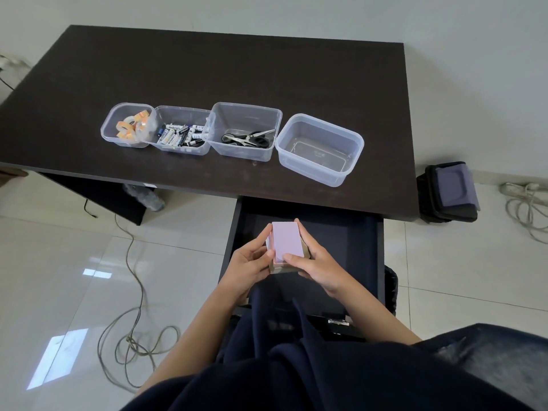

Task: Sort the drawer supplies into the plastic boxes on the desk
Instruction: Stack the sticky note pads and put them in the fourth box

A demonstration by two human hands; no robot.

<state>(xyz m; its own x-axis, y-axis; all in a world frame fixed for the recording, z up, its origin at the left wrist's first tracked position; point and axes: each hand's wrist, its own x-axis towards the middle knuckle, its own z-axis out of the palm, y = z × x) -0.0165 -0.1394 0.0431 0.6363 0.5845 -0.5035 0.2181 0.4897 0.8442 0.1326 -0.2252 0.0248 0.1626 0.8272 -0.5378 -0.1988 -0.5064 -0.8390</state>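
The desk [148, 69] carries four boxes in a row near its front edge, so each kind has its own place: tapes [130, 127] in the left one, then batteries [179, 134], then scissors [247, 138]. The right box [318, 149] holds nothing, probably waiting for paper. Below the front right corner the drawer [350, 241] is pulled out. Over it both hands grip a stack of pads [287, 243], the left hand [249, 266] and right hand [317, 266] curled around its sides, seemingly to keep the loose pile together.
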